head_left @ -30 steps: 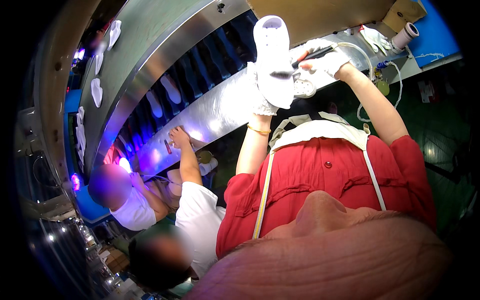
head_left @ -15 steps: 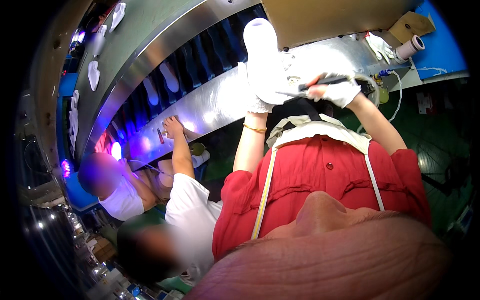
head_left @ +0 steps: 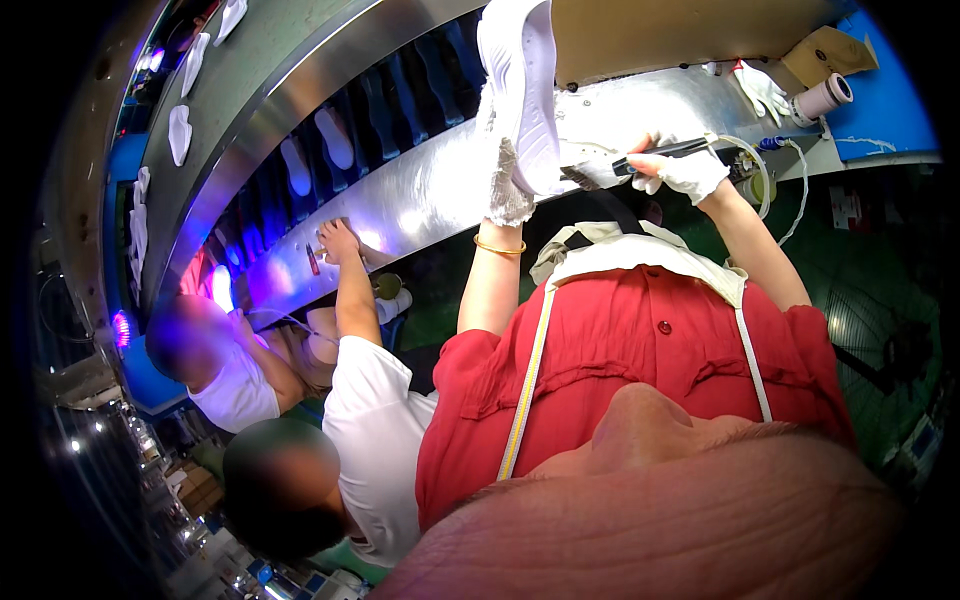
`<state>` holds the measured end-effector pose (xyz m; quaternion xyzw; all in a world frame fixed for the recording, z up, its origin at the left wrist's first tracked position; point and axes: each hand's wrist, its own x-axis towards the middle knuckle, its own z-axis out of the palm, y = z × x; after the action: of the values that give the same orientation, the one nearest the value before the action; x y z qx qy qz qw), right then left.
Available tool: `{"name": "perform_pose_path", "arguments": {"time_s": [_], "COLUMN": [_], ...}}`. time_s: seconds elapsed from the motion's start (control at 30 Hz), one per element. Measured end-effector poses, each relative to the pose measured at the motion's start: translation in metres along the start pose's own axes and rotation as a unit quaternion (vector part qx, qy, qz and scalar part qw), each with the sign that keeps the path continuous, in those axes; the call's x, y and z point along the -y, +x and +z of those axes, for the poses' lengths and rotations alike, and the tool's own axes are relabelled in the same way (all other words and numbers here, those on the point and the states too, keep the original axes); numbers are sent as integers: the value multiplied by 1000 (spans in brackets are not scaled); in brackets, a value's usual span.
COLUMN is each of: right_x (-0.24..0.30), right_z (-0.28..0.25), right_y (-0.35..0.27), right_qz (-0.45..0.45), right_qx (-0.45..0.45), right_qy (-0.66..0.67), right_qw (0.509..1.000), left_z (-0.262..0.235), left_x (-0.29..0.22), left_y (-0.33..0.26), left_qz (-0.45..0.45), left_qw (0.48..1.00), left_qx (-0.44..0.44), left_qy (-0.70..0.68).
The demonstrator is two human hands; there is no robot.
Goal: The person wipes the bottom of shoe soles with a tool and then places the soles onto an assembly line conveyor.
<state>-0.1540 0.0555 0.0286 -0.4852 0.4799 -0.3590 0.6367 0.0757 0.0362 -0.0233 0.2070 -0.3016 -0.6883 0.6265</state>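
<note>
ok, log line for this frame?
left hand: gloved, holding white shoe | right hand: gloved, holding black-handled brush | bristles: near shoe's lower end, contact unclear | bench: white glove beside pink roll

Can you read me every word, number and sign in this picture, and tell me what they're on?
There are none that I can read.
White shoe in the left hand: no readable lettering.
Black-handled brush in the right hand: none I can make out.
Red-and-white box at the right: any print is too small and blurred to read.
</note>
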Motion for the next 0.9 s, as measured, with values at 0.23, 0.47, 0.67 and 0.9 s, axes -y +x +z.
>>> {"name": "perform_pose_path", "arguments": {"time_s": [0.23,0.47,0.67,0.9], "right_x": [2,16,12,3], "right_z": [8,23,-6,16], "right_y": [15,6,13,11], "right_qz": [8,42,-61,68], "right_qx": [-15,32,-54,76], "right_qy": [-59,-64,-30,62], "right_qw": [998,997,996,993], "left_z": [5,-7,-13,1], "left_x": [-2,-2,-10,-23], "left_y": [4,7,4,6], "left_qz": [10,-49,-55,-48], "left_qw": [1000,995,983,986], "left_qx": [10,-21,37,83], "left_qy": [19,-86,-170,-138]}}
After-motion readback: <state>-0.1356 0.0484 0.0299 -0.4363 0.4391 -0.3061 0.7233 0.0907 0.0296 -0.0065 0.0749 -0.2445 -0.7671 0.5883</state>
